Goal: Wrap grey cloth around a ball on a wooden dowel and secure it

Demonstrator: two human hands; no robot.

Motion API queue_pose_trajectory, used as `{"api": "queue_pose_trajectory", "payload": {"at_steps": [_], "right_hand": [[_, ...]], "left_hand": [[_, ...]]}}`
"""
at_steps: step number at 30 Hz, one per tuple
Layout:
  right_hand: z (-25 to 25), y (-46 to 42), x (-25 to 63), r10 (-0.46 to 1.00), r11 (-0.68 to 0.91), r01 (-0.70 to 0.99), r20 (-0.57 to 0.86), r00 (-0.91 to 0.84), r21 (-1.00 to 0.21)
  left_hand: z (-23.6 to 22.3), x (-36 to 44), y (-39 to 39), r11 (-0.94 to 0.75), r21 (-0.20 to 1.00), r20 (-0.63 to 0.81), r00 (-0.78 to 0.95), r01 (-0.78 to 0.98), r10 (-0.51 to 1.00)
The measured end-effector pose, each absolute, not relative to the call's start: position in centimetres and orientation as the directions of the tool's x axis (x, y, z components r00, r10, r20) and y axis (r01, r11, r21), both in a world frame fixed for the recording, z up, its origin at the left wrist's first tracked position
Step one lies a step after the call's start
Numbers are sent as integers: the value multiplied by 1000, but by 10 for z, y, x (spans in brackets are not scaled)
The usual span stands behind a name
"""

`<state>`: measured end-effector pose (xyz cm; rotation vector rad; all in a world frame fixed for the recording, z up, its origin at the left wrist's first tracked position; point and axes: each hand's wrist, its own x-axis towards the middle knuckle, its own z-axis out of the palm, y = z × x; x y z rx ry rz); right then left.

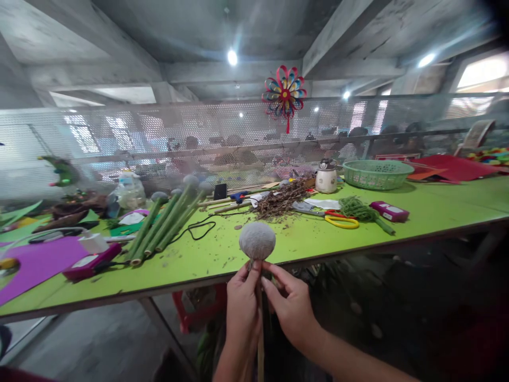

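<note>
A grey, cloth-like round ball (257, 241) sits atop a thin pale stick (260, 350), held upright in front of the table's edge. My left hand (243, 297) is closed round the stick, thumb pressed just beneath the ball. My right hand (292, 305) is at the same neck, its index fingertip touching below the ball and its thumb close to the stick. Its fingers are drawn together, and what they pinch is hidden. On the table to the left lie several green-wrapped sticks (159, 228) with similar grey balls at their far ends.
The green table (222, 254) bears dried twigs (284, 199), scissors with red and yellow handles (342, 219), green string (358, 208), two magenta boxes (389, 211) (91, 262), a green basket (377, 175), a white jar (326, 178) and purple sheet (40, 260). Behind stands a perforated screen (207, 127).
</note>
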<state>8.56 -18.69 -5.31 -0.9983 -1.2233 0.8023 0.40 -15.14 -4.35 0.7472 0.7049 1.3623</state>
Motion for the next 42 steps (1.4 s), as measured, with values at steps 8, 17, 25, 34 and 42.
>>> {"api": "queue_pose_trajectory", "payload": {"at_steps": [8,17,25,34,42], "right_hand": [[-32,-200,129,910,390,372,414,-17,-842],[38,-200,197,846,508,682,455,-278,-527],[53,-221,203,855,504,689,412,-315,-521],[88,-239,164,770,616,697,465,-436,-367],[132,-194,185,703,700,654,437,-561,-287]], "left_hand": [[-37,-11,-147,-28,859,41,15,-510,999],[-11,-21,-148,-11,933,75,163,-359,984],[-13,-20,-153,-181,965,221,214,-191,952],[-12,-4,-163,-642,452,698,204,619,687],[9,-17,-194,-774,-55,611,634,631,474]]}}
